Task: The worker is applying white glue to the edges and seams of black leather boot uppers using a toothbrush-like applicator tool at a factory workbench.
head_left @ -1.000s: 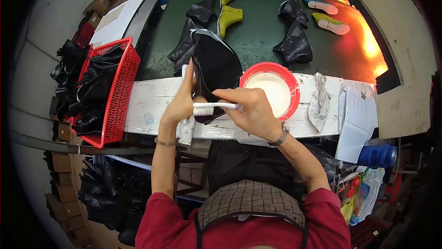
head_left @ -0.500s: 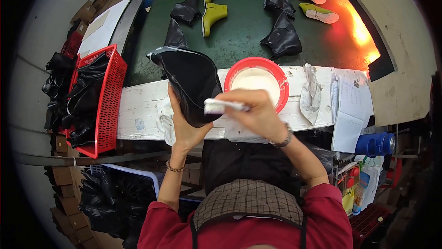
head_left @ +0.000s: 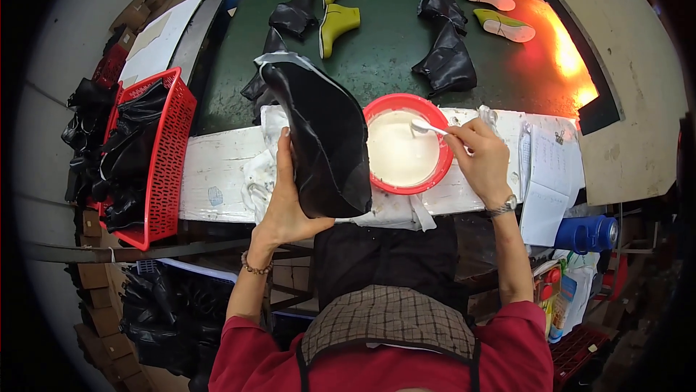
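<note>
Red sleeves (head_left: 255,352), a plaid apron bib (head_left: 388,319), a beaded bracelet (head_left: 254,267) and a wristwatch (head_left: 502,208).

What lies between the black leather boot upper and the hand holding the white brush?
Head view: the red bowl of white liquid sits between black leather boot upper and right hand.

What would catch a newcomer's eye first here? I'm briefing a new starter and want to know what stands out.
Probably the large black boot upper, held up in the left hand over the white bench. Just right of it sits a red bowl of white liquid, where the right hand dips a small white brush. A red basket of black pieces stands at the left, and yellow-green shoe forms lie on the green belt behind.
</note>
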